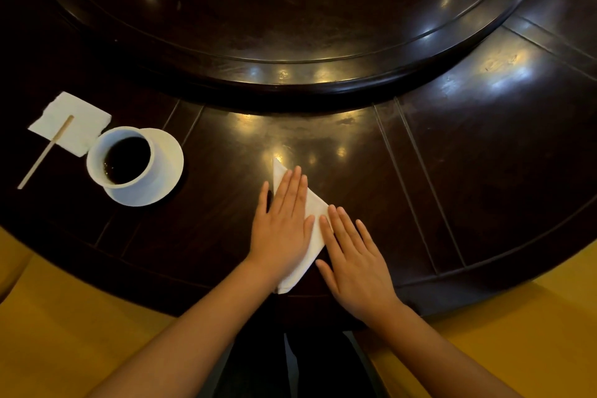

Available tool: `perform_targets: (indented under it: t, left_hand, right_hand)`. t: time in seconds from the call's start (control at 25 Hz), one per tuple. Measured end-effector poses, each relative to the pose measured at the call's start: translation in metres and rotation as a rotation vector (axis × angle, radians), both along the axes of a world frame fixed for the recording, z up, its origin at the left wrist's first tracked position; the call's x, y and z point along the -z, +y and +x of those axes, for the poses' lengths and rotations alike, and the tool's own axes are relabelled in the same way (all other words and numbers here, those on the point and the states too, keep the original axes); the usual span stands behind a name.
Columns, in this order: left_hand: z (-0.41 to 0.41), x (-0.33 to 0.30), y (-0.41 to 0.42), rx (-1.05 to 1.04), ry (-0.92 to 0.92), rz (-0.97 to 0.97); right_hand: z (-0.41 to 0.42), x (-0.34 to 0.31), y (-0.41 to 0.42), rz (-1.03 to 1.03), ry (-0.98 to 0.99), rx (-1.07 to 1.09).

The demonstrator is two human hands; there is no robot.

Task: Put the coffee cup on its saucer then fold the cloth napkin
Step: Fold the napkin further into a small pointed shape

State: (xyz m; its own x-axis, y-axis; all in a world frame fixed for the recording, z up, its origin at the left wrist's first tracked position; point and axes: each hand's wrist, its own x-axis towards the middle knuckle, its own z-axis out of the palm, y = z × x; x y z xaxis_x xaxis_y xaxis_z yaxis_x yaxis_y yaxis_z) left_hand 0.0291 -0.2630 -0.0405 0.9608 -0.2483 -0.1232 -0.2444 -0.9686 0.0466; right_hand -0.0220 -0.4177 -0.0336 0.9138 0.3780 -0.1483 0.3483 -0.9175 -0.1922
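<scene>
A white coffee cup (121, 157) full of dark coffee stands on its white saucer (168, 160) at the left of the dark table. The white cloth napkin (315, 229) lies folded into a narrow triangle near the table's front edge. My left hand (282, 224) rests flat on the napkin's left part, fingers together and pointing away from me. My right hand (353, 254) lies flat with its fingers spread, its fingertips on the napkin's right edge and its palm on the table. Much of the napkin is hidden under both hands.
A white paper napkin (69, 121) with a wooden stir stick (45, 152) across it lies left of the cup. A large raised dark turntable (290, 26) fills the table's middle. Yellow seating (64, 317) borders the table's near edge.
</scene>
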Motion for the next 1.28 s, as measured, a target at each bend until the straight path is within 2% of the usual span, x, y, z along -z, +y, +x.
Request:
perform_targets:
  t: [0.16, 0.32, 0.56, 0.68, 0.8, 1.12, 1.2, 1.28]
  left_hand:
    - [-0.037, -0.002, -0.005, -0.01, 0.01, -0.105]
    - [-0.065, 0.001, 0.007, 0.011, 0.018, -0.121]
    - [-0.079, -0.004, 0.029, 0.052, 0.059, -0.209]
    - [-0.082, -0.01, 0.011, -0.077, 0.042, -0.235]
    - [-0.084, -0.013, -0.013, -0.266, 0.084, -0.322]
    - [-0.065, -0.007, 0.017, -0.067, 0.069, -0.139]
    - [-0.067, -0.014, 0.014, -0.079, 0.041, -0.112]
    - [-0.077, -0.021, 0.0, -0.068, 0.012, -0.176]
  right_hand:
    - [0.001, 0.001, 0.003, -0.001, -0.018, -0.01]
    - [0.001, -0.001, 0.001, -0.022, 0.0, -0.023]
    - [0.007, -0.008, 0.003, -0.04, -0.02, -0.01]
    - [0.033, -0.009, 0.009, -0.037, -0.065, -0.141]
    - [0.053, 0.0, 0.012, -0.076, 0.005, -0.329]
    - [0.045, 0.002, 0.028, -0.022, 0.022, -0.137]
    - [0.05, -0.003, 0.019, 0.005, 0.037, -0.201]
    - [0.061, -0.011, 0.003, 0.016, 0.023, -0.36]
